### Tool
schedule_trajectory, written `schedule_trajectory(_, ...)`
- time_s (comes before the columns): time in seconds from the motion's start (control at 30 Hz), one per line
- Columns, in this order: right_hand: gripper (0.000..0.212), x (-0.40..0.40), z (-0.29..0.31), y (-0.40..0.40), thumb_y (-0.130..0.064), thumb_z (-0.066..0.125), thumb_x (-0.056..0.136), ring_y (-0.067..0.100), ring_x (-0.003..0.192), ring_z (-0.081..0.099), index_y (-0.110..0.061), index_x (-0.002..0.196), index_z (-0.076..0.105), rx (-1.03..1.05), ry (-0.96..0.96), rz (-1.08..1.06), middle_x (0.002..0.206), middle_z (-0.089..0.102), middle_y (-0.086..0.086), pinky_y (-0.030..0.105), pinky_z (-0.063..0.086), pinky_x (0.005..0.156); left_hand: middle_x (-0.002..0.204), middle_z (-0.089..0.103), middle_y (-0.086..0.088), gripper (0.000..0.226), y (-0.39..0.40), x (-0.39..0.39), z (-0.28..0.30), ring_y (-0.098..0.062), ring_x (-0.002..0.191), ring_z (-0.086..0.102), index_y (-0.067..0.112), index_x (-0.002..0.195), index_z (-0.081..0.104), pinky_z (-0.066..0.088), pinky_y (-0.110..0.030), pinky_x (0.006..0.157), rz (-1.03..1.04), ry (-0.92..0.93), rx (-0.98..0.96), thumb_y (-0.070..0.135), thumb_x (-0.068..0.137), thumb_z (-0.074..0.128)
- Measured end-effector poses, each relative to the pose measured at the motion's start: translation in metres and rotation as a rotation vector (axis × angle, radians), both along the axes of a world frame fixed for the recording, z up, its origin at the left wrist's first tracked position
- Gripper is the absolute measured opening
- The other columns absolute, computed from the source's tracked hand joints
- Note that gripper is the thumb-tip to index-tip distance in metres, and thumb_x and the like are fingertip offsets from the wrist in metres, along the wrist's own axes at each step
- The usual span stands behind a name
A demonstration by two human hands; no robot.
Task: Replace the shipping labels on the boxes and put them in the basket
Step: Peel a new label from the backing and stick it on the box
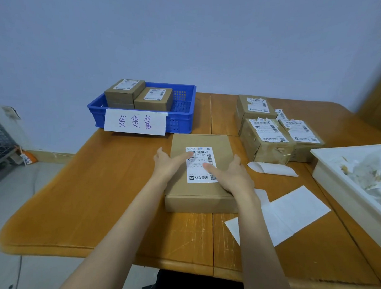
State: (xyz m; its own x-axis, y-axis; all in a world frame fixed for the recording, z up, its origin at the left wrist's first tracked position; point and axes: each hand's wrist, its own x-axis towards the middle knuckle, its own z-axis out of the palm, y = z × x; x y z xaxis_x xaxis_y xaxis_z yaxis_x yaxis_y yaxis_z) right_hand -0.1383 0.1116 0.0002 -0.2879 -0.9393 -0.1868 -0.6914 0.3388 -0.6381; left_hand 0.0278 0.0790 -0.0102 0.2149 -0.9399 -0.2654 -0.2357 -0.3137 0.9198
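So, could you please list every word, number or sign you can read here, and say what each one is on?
"发货筐": handwritten on the white paper sign taped to the blue basket.
"50 V05 220", roughly, partly covered: on the shipping label on the flat box under the left hand and right hand.
The rest of that label: too small.
Labels on the basket's boxes and the torn-label boxes: too small.

Probably a packing room (parcels point(265, 140), labelled basket point(181, 120)).
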Motion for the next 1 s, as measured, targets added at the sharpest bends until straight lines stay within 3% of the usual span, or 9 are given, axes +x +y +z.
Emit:
schedule_trajectory(0.07,0.108,-0.002,0.000,0.001,-0.067,0.065,0.077,0.031,0.135,0.040,-0.012,0.152,0.010,0.009,-0.047,0.013,0.150,0.038,0.008,0.042,0.037,0.101,0.151,0.038,-0.012,0.098,-0.003,0.000,-0.002,-0.031,0.134,0.045,0.006,0.147,0.029,0.041,-0.046,0.110,-0.029,-0.050,0.051,0.047,0.075,0.082)
schedule_trajectory(0.13,0.091,-0.005,0.001,0.001,-0.057,0.065,0.084,0.032,0.129,0.046,-0.009,0.147,0.020,-0.013,-0.090,-0.006,0.144,0.045,0.010,0.039,0.042,0.094,0.132,0.054,-0.012,0.070,-0.004,-0.001,-0.004,-0.029,0.117,0.056,0.005,0.123,0.042,0.049,-0.043,0.097,-0.022,-0.064,0.056,0.041,0.078,0.082)
schedule_trajectory(0.2,0.071,-0.009,0.001,0.001,-0.047,0.058,0.093,0.033,0.125,0.050,-0.005,0.142,0.027,-0.043,-0.126,-0.033,0.140,0.049,0.014,0.038,0.043,0.089,0.122,0.058,-0.012,0.057,-0.004,-0.002,-0.004,-0.028,0.108,0.058,0.006,0.115,0.044,0.051,-0.041,0.090,-0.021,-0.052,0.049,0.037,0.082,0.079)
schedule_trajectory(0.27,0.056,-0.011,0.002,0.003,-0.038,0.049,0.100,0.032,0.119,0.053,-0.003,0.140,0.030,-0.076,-0.138,-0.042,0.136,0.052,0.016,0.032,0.041,0.080,0.120,0.060,-0.012,0.054,-0.003,-0.003,-0.004,-0.029,0.107,0.060,0.007,0.114,0.046,0.052,-0.044,0.093,-0.010,-0.033,0.032,0.035,0.082,0.080)
schedule_trajectory(0.63,0.063,-0.023,0.020,0.011,-0.037,0.072,0.085,0.025,0.114,0.056,-0.008,0.134,0.045,-0.201,-0.264,-0.075,0.128,0.058,0.007,0.030,0.041,0.077,0.121,0.060,-0.004,0.059,0.007,-0.008,0.008,-0.024,0.107,0.062,0.020,0.117,0.044,0.052,-0.041,0.091,0.031,0.140,-0.043,0.033,0.076,0.084)
schedule_trajectory(0.73,0.062,-0.025,0.025,0.012,-0.039,0.072,0.084,0.024,0.113,0.056,-0.009,0.132,0.047,-0.200,-0.275,-0.076,0.126,0.059,0.006,0.031,0.043,0.078,0.119,0.060,-0.005,0.061,0.007,-0.007,0.018,-0.024,0.104,0.062,0.020,0.120,0.040,0.051,-0.037,0.082,-0.004,0.140,-0.004,0.033,0.078,0.082)
schedule_trajectory(0.87,0.050,-0.029,0.025,0.017,-0.041,0.070,0.085,0.016,0.096,0.053,-0.012,0.120,0.048,-0.126,-0.379,-0.052,0.108,0.053,0.000,0.027,0.040,0.068,0.109,0.054,-0.006,0.067,0.008,0.000,0.030,-0.016,0.081,0.056,0.017,0.124,0.030,0.044,-0.030,0.059,-0.050,0.173,0.083,0.030,0.081,0.080)
schedule_trajectory(0.93,0.042,-0.034,0.024,0.018,-0.042,0.070,0.085,0.015,0.091,0.055,-0.013,0.109,0.051,-0.104,-0.461,-0.081,0.105,0.056,0.000,0.027,0.042,0.067,0.115,0.052,-0.010,0.070,0.007,0.003,0.035,-0.017,0.079,0.055,0.014,0.128,0.030,0.044,-0.030,0.057,-0.054,0.153,0.128,0.031,0.082,0.079)
schedule_trajectory(1.0,0.036,-0.039,0.025,0.017,-0.043,0.069,0.086,0.020,0.098,0.059,-0.013,0.103,0.057,-0.093,-0.560,-0.110,0.110,0.062,0.004,0.032,0.047,0.077,0.115,0.051,-0.011,0.080,0.008,0.007,0.037,-0.019,0.081,0.055,0.010,0.139,0.028,0.046,-0.033,0.059,-0.037,0.160,0.155,0.032,0.082,0.080)
